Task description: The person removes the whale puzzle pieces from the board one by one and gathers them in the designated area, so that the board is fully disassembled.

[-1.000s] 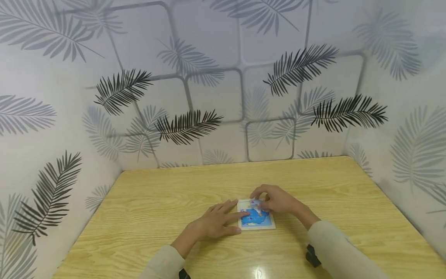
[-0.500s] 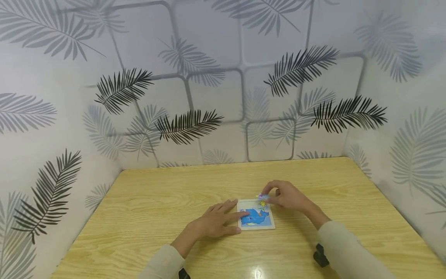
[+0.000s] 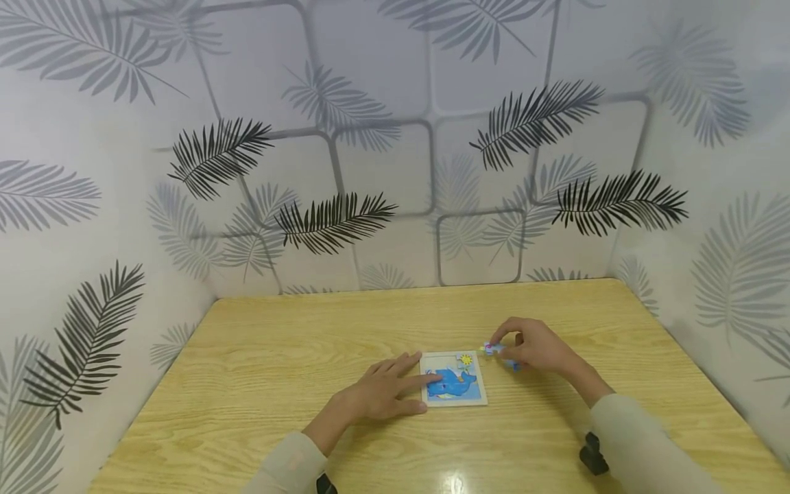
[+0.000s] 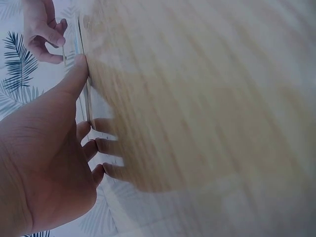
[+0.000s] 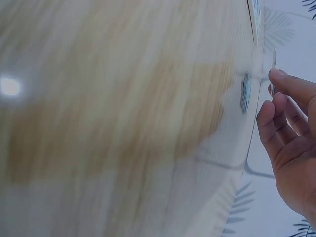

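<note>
Pinches a puzzle piece (image 3: pixel 491 348) with the right hand (image 3: pixel 540 345) in a narrow grip, raised off the worktop (image 3: pixel 296 336), just right of the puzzle tray (image 3: pixel 458 404) and near a small pile (image 5: pixel 245 94). Rests the left hand (image 3: pixel 384 393) on the tray's left side with fingers spread, holding nothing, index finger over the blue animal picture (image 3: pixel 455 388). Seems to be emptying the tray, judging by the bare far left part beside the yellow flower (image 3: pixel 465 359). Likely calls next for lowering the piece onto the pile without toppling it, while steadying the tray.

Left grip (image 4: pixel 49 148) against a thin board (image 4: pixel 89 106), right grip (image 4: pixel 43 33) beyond
</note>
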`<action>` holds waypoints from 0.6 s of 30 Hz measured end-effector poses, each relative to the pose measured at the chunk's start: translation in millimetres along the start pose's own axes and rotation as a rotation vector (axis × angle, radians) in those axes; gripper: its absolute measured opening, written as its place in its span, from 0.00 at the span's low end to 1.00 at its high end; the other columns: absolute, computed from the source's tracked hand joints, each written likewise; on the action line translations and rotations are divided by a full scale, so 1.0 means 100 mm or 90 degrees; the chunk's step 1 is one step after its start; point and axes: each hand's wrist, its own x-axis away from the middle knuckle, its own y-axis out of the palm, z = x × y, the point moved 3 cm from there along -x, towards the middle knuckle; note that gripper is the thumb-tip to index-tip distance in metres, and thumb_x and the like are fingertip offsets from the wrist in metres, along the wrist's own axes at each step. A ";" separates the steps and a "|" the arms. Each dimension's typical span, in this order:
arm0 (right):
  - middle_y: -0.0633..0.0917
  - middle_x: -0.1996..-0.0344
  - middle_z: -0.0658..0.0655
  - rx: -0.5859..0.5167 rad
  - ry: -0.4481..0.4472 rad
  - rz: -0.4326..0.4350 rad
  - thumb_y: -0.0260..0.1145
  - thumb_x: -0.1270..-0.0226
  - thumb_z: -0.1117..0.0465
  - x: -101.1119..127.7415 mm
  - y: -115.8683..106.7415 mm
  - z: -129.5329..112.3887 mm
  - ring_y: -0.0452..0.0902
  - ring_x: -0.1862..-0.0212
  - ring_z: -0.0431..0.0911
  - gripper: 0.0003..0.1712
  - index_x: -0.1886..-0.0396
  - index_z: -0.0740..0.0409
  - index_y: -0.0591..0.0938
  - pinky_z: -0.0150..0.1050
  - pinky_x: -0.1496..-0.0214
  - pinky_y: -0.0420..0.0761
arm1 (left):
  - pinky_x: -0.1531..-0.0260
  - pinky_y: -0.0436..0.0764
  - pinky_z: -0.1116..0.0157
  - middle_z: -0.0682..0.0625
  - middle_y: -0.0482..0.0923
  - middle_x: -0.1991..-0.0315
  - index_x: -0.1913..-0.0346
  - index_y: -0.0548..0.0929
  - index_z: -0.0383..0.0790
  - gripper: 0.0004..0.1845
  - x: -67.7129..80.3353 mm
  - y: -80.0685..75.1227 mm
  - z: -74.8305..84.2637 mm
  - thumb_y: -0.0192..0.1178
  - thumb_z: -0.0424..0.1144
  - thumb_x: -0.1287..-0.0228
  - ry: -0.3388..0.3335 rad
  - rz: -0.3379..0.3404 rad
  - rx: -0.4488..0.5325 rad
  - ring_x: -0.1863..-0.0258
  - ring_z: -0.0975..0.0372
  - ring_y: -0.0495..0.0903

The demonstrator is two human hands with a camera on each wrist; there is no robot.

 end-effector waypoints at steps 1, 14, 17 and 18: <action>0.80 0.68 0.59 0.003 0.000 0.004 0.68 0.38 0.68 0.01 -0.02 0.02 0.64 0.86 0.39 0.11 0.55 0.56 0.84 0.31 0.84 0.66 | 0.31 0.52 0.40 0.46 0.40 0.21 0.25 0.53 0.70 0.31 0.00 0.00 0.00 0.41 0.64 0.28 0.001 0.000 0.001 0.23 0.48 0.41; 0.79 0.76 0.55 0.025 0.013 0.031 0.69 0.42 0.71 0.23 -0.24 0.33 0.67 0.85 0.39 0.13 0.57 0.58 0.84 0.33 0.85 0.68 | 0.31 0.49 0.39 0.45 0.39 0.21 0.24 0.52 0.70 0.31 0.00 0.01 0.01 0.42 0.63 0.27 0.003 -0.010 0.013 0.23 0.47 0.40; 0.77 0.84 0.54 0.031 0.010 0.032 0.69 0.43 0.70 0.26 -0.28 0.37 0.67 0.86 0.39 0.13 0.57 0.58 0.84 0.32 0.85 0.67 | 0.30 0.49 0.40 0.46 0.39 0.21 0.25 0.52 0.70 0.31 0.01 0.01 0.01 0.42 0.63 0.28 0.000 -0.007 0.014 0.23 0.48 0.40; 0.77 0.83 0.53 0.032 0.011 0.032 0.70 0.43 0.70 0.27 -0.29 0.39 0.68 0.85 0.39 0.13 0.57 0.58 0.84 0.32 0.85 0.68 | 0.30 0.49 0.40 0.46 0.39 0.21 0.25 0.53 0.70 0.31 0.01 0.01 0.01 0.43 0.64 0.28 0.000 -0.004 0.014 0.23 0.48 0.40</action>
